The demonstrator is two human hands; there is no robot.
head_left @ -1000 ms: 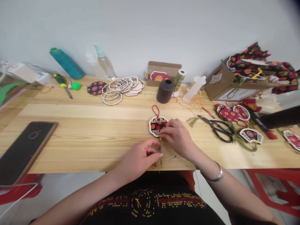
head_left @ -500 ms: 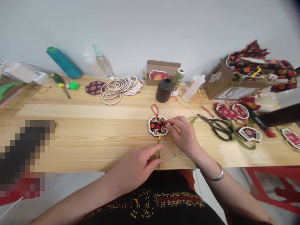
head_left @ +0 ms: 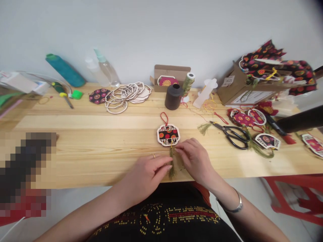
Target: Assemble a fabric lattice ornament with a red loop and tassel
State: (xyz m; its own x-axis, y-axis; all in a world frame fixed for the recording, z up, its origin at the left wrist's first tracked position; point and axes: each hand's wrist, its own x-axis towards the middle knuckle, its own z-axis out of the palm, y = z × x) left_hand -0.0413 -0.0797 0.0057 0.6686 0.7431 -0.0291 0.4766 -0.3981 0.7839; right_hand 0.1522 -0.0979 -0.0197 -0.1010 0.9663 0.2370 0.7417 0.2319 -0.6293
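A framed ornament point(head_left: 168, 135) with dark patterned fabric lies flat on the wooden table, its red loop point(head_left: 164, 118) pointing away from me. From its near edge a green tassel point(head_left: 172, 169) hangs down on a yellow tie. My left hand point(head_left: 151, 173) is at the tassel's left side, thumb and forefinger a little apart beside the strands. Just below the ornament's right corner, my right hand point(head_left: 193, 160) has its thumb and fingertips close together near the tassel's top; whether they grip a strand is too small to tell.
Black scissors point(head_left: 233, 134) and a loose green tassel point(head_left: 204, 128) lie to the right. Behind are a black thread spool point(head_left: 174, 96), stacked wooden frames point(head_left: 117, 107), an open small box point(head_left: 173, 72) and a carton point(head_left: 234, 87). More ornaments point(head_left: 267, 142) lie at the right.
My right hand has left the ornament's right edge and come down toward the tassel. My left hand has shifted slightly left, and more of the tassel shows. The whole view has shifted slightly.
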